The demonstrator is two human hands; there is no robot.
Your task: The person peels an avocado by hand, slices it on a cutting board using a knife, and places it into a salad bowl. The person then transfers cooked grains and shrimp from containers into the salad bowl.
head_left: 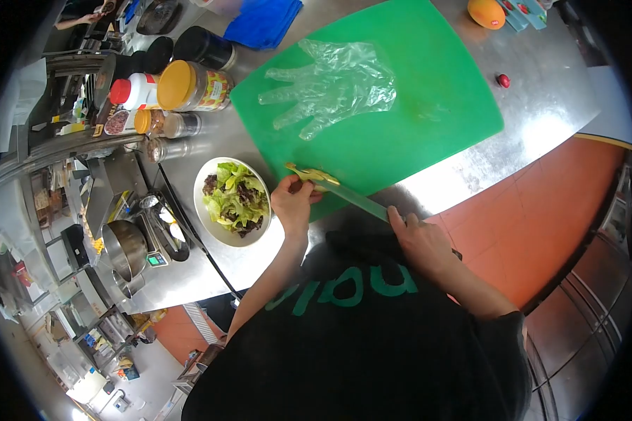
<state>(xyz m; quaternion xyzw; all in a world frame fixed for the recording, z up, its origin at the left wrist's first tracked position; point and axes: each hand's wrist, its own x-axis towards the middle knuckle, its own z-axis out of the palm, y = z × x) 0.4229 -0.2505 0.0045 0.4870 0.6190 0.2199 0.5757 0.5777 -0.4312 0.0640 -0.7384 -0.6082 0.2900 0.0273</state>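
Observation:
My right hand is closed round the handle of a knife, whose blade points left along the near edge of a green cutting board. At the blade's tip lie thin yellow-green slices, perhaps avocado. My left hand has its fingers curled against these slices, close to the blade. Just left of that hand stands a white bowl of green and dark red salad leaves. A clear plastic glove lies flat on the board, beyond both hands.
Several jars, including a yellow-lidded one, stand left of the board. A blue cloth lies at the back. An orange fruit and a small red item sit to the right. Further left are a metal bowl and a scale.

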